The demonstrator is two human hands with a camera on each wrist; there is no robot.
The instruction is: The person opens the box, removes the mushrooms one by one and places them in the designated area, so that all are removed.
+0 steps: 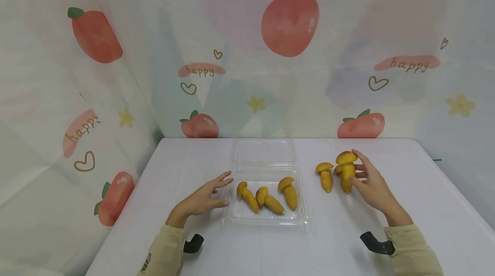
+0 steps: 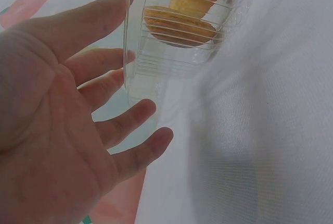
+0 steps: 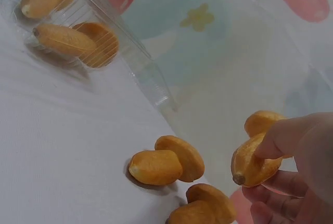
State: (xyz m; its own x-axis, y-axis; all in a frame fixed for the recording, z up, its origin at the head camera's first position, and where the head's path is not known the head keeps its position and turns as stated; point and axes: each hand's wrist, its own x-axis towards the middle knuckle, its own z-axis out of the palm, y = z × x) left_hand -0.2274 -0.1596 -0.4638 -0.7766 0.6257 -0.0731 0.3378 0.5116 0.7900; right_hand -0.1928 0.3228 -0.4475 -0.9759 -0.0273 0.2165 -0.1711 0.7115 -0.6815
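Observation:
My right hand pinches a yellow mushroom between thumb and fingers, raised above the table. Behind it lies a second mushroom, partly hidden, and a third mushroom rests just to the left. My left hand has its fingers spread at the left edge of a clear plastic box. In the left wrist view the thumb lies by the box wall; whether it touches cannot be told. Inside the box are a left mushroom, a middle mushroom and a right mushroom.
The box's clear lid stands open toward the back. A white table lies under everything, and a printed curtain with fruit pictures hangs behind it and at the sides. A black strap piece shows by the right wrist.

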